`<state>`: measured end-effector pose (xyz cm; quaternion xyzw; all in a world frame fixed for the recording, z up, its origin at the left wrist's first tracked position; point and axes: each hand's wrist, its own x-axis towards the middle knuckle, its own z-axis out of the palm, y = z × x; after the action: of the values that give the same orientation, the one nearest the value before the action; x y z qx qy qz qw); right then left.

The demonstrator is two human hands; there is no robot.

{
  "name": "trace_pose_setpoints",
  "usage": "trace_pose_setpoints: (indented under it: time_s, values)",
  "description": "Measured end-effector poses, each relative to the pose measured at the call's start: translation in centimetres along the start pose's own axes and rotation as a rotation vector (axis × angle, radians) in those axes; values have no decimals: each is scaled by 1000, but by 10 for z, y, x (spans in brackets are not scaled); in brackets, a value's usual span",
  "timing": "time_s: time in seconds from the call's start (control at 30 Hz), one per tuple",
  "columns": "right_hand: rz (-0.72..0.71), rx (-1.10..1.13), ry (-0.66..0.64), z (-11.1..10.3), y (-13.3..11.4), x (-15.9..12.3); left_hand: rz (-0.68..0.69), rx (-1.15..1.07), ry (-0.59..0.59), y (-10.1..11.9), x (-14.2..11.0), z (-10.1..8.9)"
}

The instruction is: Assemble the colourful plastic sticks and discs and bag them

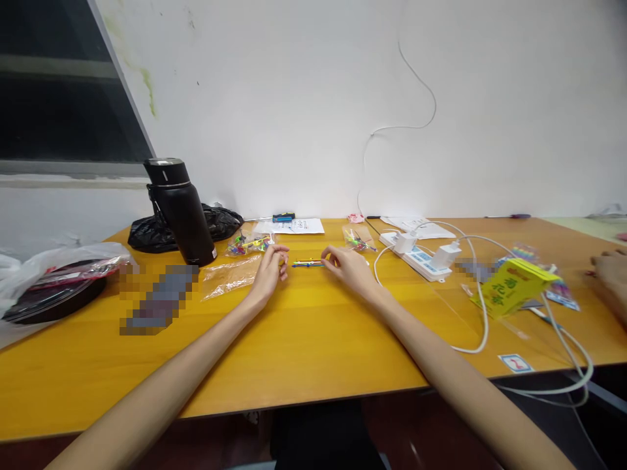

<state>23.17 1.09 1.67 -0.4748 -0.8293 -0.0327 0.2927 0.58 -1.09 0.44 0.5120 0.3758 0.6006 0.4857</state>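
On the yellow surface [304, 339], a bundle of coloured sticks [308, 264] is pinched at its right end by the right hand [349, 266]; the left hand [271, 267] is loosely curled, just beside its other end.

Left hand [270, 269] and right hand [345, 264] rested on the yellow table [304, 339], fingertips at either end of a bundle of coloured sticks [308, 264], black flask [182, 210] stood left, white power strip [416, 256] lay right, another person's hand [610, 269] sat at far right.
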Motion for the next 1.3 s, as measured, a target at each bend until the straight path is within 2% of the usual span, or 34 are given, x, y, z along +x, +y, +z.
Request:
trace_pose_setpoints:
  time_s: [0.17, 0.33, 0.47, 0.63, 0.77, 0.93, 1.1, 1.2, 1.3]
  values:
    - [-111, -89, -37, 16, 3, -1, -19, 16, -109, -6, -1, 4]
    - [-72, -134, -57, 19, 5, 0, 7, 37, -239, -11, -3, 6]
    - [-50, -102, -44, 18, 8, 1, 2, 49, -243, -11, -4, 7]
    - [-63, 101, 6, 14, -3, 0, -74, 1, -250, -9, -3, 4]
    - [-165, 335, -30, 8, -23, -4, -178, -47, -317, -10, -3, 0]
    - [-279, 402, -76, 5, -37, -7, -161, -30, -389, -9, -4, 0]
    - [-217, 422, -50, 6, -35, -7, -167, -51, -364, -10, -5, 2]
    - [-127, 396, 35, 2, -33, -6, -223, -98, -318, -13, -2, 1]
    - [-50, 303, 145, -4, -30, -4, -252, -89, -335, -16, 0, 1]
